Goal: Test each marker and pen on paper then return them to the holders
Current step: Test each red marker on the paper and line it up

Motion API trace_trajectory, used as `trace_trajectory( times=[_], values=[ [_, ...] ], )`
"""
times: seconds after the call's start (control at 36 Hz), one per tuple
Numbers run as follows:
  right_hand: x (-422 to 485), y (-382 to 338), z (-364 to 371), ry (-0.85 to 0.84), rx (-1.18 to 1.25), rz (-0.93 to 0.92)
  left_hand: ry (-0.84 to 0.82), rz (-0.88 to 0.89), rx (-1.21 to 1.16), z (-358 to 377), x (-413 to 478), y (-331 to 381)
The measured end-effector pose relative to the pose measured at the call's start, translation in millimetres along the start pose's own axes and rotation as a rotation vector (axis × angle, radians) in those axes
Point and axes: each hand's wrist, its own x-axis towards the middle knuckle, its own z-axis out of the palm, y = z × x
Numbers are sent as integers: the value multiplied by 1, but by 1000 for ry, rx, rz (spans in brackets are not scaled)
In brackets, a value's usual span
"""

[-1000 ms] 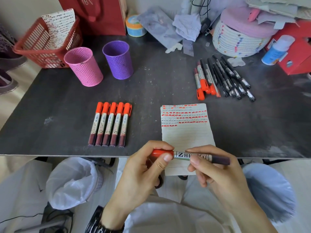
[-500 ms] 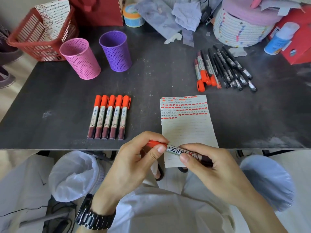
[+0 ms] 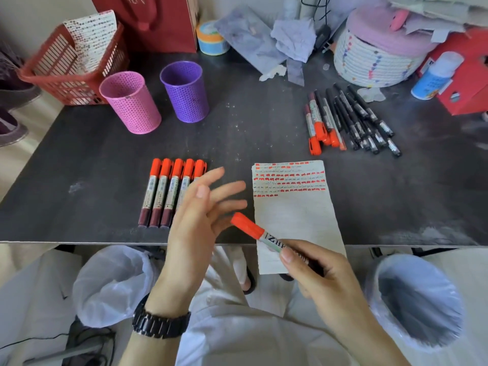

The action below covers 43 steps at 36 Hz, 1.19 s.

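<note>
The right hand (image 3: 324, 273) grips a capped orange marker (image 3: 261, 235) over the near end of the paper (image 3: 293, 207). Just left of the paper, the left hand (image 3: 200, 215) hangs spread wide, holding nothing, above the desk (image 3: 264, 128).

The dark table (image 3: 250, 122) carries a pink holder (image 3: 130, 101) and a purple holder (image 3: 184, 91) side by side. A row of five orange-capped markers (image 3: 169, 191) lies near the front edge, a lined paper (image 3: 293, 207) hangs over this edge, and mixed markers and pens (image 3: 348, 120) lie behind the paper to the right.
</note>
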Motion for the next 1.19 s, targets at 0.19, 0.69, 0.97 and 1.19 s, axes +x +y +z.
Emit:
trace_trajectory(
  times=[0.19,0.69,0.97,1.19],
  values=[
    [-4,6,25,49,63,104,42,-73,-506,23,11,12],
    [-20,-24,72,376,523,387,120,-138,-442,59,13,21],
    [-20,-35,80,342,438,345,128,-34,-375,54,6,36],
    [-21,-35,93,352,374,308,165,-55,-349,46,4,35]
  ],
)
